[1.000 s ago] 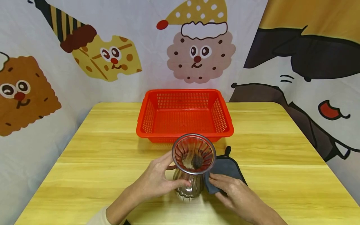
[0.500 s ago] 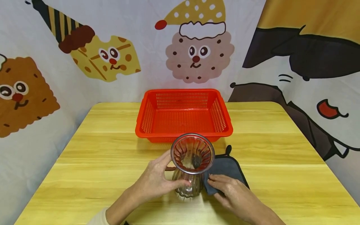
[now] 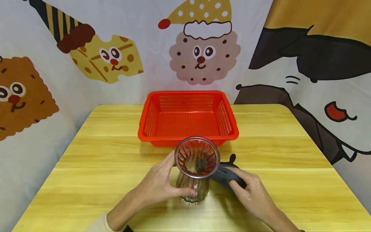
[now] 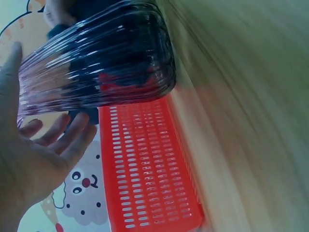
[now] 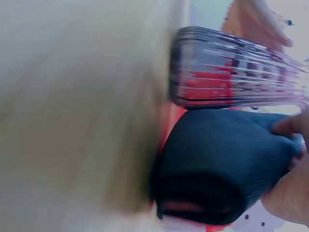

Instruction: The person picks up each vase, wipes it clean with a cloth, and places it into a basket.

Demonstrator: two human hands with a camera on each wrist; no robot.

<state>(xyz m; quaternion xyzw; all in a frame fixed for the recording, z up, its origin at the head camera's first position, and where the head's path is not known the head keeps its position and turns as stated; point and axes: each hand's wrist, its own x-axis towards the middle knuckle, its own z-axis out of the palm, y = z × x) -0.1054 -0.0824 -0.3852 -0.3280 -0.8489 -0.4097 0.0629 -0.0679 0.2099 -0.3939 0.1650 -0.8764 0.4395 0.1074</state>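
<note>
Left hand (image 3: 157,182): on my feed I read fingers and thumb curled round the ribbed glass vase (image 3: 197,172), its mouth above the thumb. Right hand (image 3: 255,191): I see it pinching the dark grey cloth (image 3: 222,175), just right of the vase grip; black loop (image 3: 233,158) beyond the fingers. Red basket (image 3: 162,139) on the table (image 3: 101,180), beyond both grips.

Head view: above the fingers (image 3: 167,163), facing forward and down; wrist views: close to them, sideways, sharing vase (image 4: 108,58) and basket (image 4: 149,166).
</note>
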